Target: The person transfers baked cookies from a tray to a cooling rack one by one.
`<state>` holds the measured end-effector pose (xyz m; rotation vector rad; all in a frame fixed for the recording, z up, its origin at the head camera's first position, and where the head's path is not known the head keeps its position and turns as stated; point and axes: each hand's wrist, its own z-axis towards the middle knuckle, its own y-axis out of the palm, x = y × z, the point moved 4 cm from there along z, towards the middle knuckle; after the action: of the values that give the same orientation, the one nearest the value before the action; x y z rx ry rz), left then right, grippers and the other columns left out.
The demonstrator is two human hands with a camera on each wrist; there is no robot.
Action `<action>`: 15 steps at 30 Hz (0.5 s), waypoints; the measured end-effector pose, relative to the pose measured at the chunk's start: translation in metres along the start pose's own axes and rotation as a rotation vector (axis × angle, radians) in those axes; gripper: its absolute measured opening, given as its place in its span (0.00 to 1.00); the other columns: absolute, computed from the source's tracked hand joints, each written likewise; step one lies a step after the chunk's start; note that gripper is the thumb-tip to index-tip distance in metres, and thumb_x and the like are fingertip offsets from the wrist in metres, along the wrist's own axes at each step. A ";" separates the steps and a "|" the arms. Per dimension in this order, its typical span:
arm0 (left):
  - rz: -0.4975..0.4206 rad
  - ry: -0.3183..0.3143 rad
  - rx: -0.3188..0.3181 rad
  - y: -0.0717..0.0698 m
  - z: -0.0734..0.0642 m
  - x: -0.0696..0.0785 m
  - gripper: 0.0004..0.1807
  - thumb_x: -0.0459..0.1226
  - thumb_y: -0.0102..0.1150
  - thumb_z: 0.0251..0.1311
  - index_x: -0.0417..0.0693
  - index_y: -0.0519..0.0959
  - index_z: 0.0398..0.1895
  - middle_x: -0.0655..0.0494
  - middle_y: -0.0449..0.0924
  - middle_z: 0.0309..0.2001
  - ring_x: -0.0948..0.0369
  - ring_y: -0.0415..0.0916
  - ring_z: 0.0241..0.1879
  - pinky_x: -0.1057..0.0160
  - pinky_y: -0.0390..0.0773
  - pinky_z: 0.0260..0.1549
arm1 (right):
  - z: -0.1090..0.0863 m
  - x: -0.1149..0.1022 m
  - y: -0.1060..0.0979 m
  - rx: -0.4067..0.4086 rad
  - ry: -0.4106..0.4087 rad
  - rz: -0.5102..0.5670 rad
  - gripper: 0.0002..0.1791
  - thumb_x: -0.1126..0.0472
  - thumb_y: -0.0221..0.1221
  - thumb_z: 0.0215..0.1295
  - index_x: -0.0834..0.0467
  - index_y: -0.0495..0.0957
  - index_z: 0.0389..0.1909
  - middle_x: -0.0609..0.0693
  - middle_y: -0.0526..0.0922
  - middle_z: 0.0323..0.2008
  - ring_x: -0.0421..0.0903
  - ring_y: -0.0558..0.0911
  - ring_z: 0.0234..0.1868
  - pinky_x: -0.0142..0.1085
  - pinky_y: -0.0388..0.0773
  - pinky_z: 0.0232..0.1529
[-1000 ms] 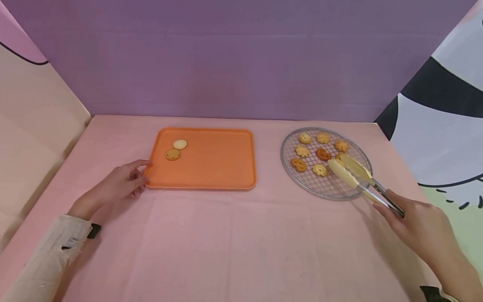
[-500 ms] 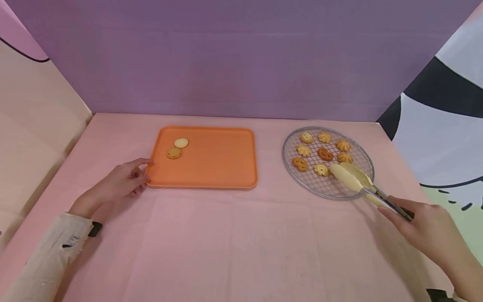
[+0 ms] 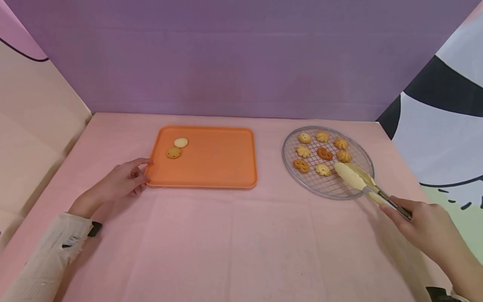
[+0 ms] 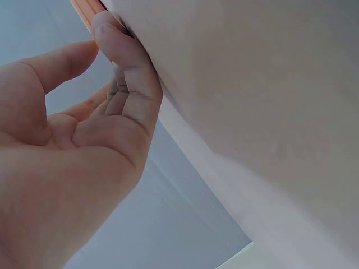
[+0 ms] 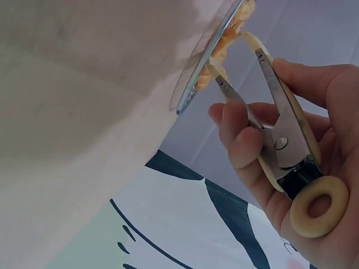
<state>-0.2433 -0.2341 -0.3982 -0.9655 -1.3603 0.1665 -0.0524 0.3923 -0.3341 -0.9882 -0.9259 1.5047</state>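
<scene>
In the head view my left hand [image 3: 122, 180] rests at the left edge of an orange tray [image 3: 222, 167]. Its fingertips touch the rim, loosely bent, as the left wrist view also shows. Two round cookies lie on the tray, a pale one [image 3: 181, 143] and a browner one [image 3: 174, 152]. My right hand [image 3: 426, 222] grips kitchen tongs [image 5: 286, 129] with pale yellow tips. Those tips are apart, over the round wire rack [image 3: 336, 195]. A flower-shaped cookie [image 3: 323, 169] lies just left of them, and a swirled cookie [image 3: 344, 156] just behind.
More cookies sit on the rack, among them a dark pretzel-shaped one [image 3: 325, 153] and a lighter pretzel-shaped one [image 3: 301, 165]. Pink cloth [image 3: 234, 239] covers the table. A purple wall [image 3: 241, 63] rises behind, with side panels left and right.
The tongs have drawn back slightly from the swirled cookie, uncovering it, and their tips have come closer together. Some rack cookies have shifted slightly. My left hand stays at the tray.
</scene>
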 end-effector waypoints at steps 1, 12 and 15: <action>0.003 0.006 -0.005 -0.002 0.004 -0.001 0.28 0.28 0.56 0.68 0.34 0.62 0.70 0.49 0.79 0.28 0.59 0.76 0.23 0.64 0.80 0.22 | -0.001 -0.002 0.000 0.016 -0.008 -0.018 0.18 0.57 0.69 0.60 0.69 0.85 0.42 0.40 0.62 0.09 0.42 0.58 0.15 0.34 0.53 0.17; -0.001 0.067 -0.068 -0.019 0.044 -0.018 0.29 0.29 0.57 0.68 0.34 0.62 0.70 0.48 0.79 0.28 0.59 0.76 0.23 0.64 0.79 0.22 | -0.006 -0.023 0.006 0.070 0.046 -0.091 0.17 0.58 0.69 0.60 0.68 0.84 0.43 0.40 0.60 0.08 0.42 0.57 0.14 0.34 0.52 0.16; -0.001 0.081 -0.086 -0.024 0.054 -0.022 0.29 0.29 0.57 0.68 0.34 0.63 0.70 0.48 0.79 0.28 0.58 0.76 0.24 0.64 0.79 0.22 | -0.007 -0.031 0.009 0.077 0.047 -0.117 0.17 0.59 0.69 0.59 0.68 0.84 0.43 0.41 0.61 0.08 0.42 0.57 0.14 0.34 0.52 0.16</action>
<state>-0.3064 -0.2363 -0.4044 -1.0326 -1.3024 0.0680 -0.0465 0.3611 -0.3419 -0.8946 -0.8712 1.4028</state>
